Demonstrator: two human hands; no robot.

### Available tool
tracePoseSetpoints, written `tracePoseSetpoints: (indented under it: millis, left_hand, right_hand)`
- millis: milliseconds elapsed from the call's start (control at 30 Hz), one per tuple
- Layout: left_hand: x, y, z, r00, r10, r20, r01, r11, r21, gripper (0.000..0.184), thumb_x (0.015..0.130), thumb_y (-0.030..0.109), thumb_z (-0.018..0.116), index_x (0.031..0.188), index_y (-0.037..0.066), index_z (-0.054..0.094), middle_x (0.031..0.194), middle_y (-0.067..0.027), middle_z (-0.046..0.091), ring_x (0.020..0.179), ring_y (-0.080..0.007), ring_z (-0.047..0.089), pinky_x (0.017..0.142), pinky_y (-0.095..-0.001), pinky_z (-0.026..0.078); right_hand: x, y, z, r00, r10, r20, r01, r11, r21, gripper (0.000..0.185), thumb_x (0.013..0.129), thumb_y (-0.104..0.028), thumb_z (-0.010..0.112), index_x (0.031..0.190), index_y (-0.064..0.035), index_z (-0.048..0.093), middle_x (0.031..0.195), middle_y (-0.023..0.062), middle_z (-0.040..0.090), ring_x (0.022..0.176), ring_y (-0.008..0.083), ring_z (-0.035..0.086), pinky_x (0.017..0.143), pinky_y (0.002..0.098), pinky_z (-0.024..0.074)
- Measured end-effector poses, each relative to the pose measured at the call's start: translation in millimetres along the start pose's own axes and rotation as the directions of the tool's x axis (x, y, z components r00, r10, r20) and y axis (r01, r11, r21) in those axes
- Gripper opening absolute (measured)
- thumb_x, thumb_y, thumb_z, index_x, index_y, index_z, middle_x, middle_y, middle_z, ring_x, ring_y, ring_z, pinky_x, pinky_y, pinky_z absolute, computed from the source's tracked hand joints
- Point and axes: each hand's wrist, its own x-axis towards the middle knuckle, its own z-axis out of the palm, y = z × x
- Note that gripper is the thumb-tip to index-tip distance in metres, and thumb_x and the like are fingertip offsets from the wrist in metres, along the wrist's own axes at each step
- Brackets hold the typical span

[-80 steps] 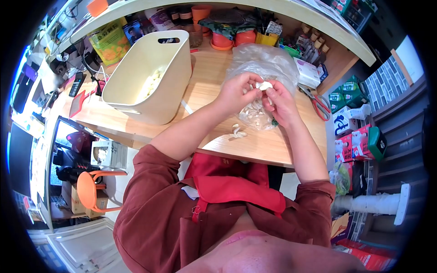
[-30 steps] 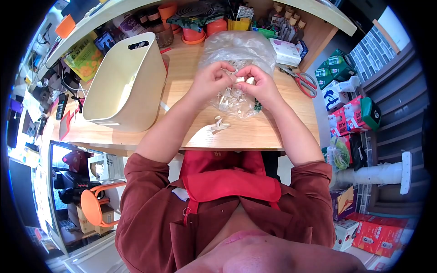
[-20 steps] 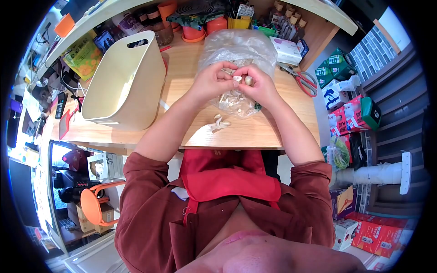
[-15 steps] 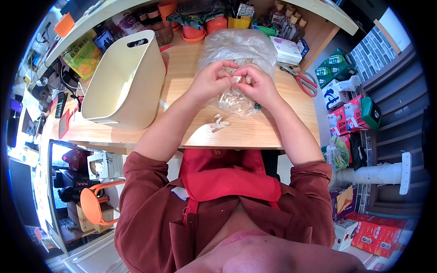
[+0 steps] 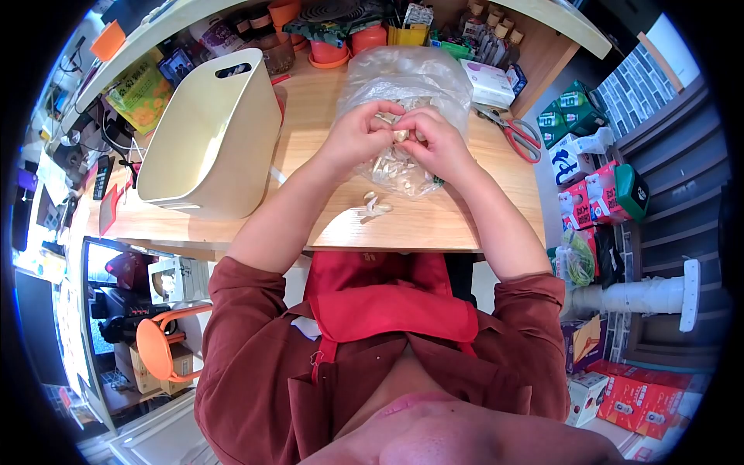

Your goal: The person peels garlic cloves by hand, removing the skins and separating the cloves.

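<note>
Over a clear plastic bag point(image 5: 415, 85) on the wooden desk, both hands meet fingertip to fingertip. My left hand point(image 5: 360, 133) pinches a pale garlic clove point(image 5: 401, 135) from the left. My right hand point(image 5: 438, 143) has its thumb and fingers closed on the same clove, with another pale piece partly hidden in its fingers. Loose papery skins and cloves point(image 5: 394, 170) lie in the bag under the hands. Close to the desk's front edge is a small pile of peels point(image 5: 374, 207). A cream bin point(image 5: 248, 155) stands left of my left forearm.
Red-handled scissors point(image 5: 521, 139) lie right of the bag, near a white box point(image 5: 488, 84). Orange pots point(image 5: 328, 53) and corked bottles point(image 5: 492, 39) line the back under a shelf. A black phone-like device point(image 5: 102, 177) and a red item point(image 5: 108, 209) lie at the left.
The view has shifted since the earliest frame, so the desk items appear further left. Both hands stay together over the bag, and their fingers have moved slightly around the clove.
</note>
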Motion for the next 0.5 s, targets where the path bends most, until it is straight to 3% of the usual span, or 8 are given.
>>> tracePoseSetpoints:
  millis: [233, 500]
  left_hand:
    - [1.3, -0.3, -1.4, 1.000, -0.014, 0.001, 0.013, 0.999, 0.050, 0.036, 0.076, 0.001, 0.050, 0.112, 0.004, 0.049, 0.067, 0.0034, 0.053, 0.053, -0.0009, 0.042, 0.046, -0.0159, 0.030]
    - [9.4, -20.1, -4.0, 0.985, 0.105, -0.137, -0.041, 0.914, 0.404, 0.030, 0.075, -0.002, 0.054, 0.104, 0.001, 0.053, 0.072, 0.0002, 0.056, 0.065, -0.0048, 0.052, 0.057, -0.0204, 0.043]
  right_hand:
    - [0.0, 0.0, -1.0, 0.999, 0.034, 0.025, -0.033, 0.999, -0.024, 0.025, 0.070, -0.004, 0.066, 0.094, -0.0071, 0.057, 0.082, 0.0059, 0.050, 0.070, 0.0171, 0.052, 0.063, 0.0283, 0.0434]
    - [0.0, -1.6, -0.5, 0.995, 0.095, 0.024, -0.092, 0.992, -0.089, 0.033, 0.075, -0.009, 0.063, 0.107, -0.0089, 0.056, 0.095, 0.0097, 0.056, 0.077, 0.0226, 0.055, 0.070, 0.0302, 0.0441]
